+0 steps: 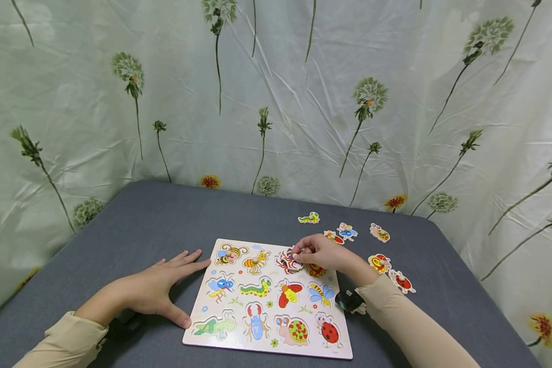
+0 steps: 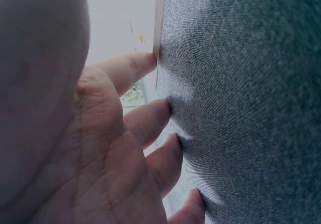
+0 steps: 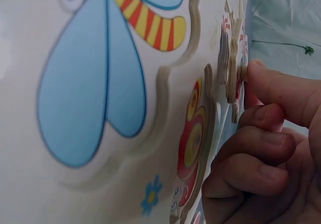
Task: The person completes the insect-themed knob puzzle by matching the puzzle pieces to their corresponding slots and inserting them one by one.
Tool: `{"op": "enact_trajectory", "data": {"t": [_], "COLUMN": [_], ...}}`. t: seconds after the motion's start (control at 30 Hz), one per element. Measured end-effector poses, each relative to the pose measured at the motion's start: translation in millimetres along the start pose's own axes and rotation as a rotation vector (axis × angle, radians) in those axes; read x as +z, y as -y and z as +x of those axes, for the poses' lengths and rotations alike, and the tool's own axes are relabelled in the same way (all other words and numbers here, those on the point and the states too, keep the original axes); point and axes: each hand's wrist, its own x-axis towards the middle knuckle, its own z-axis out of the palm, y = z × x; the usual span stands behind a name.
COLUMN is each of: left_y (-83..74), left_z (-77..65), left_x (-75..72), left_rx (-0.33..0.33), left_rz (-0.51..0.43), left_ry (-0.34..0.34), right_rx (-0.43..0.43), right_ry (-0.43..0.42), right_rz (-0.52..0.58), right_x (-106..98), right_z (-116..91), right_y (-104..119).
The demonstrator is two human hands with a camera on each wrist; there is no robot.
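Spider piece [image 1: 287, 262] | faces up, axis unclear | right grip [image 1: 323, 252] pinches it | left grip [image 1: 153, 287] spread

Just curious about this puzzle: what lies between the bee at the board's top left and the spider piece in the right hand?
An orange striped insect lies between the bee and the spider piece, as the head view shows.

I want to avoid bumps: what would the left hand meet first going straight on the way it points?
The left hand would first meet the left edge of the puzzle board; its index finger seems to touch it there, though depth is hard to judge.
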Motion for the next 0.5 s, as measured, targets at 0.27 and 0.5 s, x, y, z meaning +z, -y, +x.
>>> {"op": "enact_trajectory", "data": {"t": [0.27,0.5], "left_y": [0.9,0.6], "left_z": [-0.3,-0.7], "left_x": [-2.1,-0.5], "left_rx": [0.009,0.023], "left_rz": [0.007,-0.015], "left_ry": [-0.001,0.001], "right_rx": [-0.004,0.000], "right_ry": [0.018,0.016], "right_rz": [-0.025,-0.044], "right_x": [4.3,7.4], "right_z": [3.9,3.0], "right_y": [4.0,4.3]}}
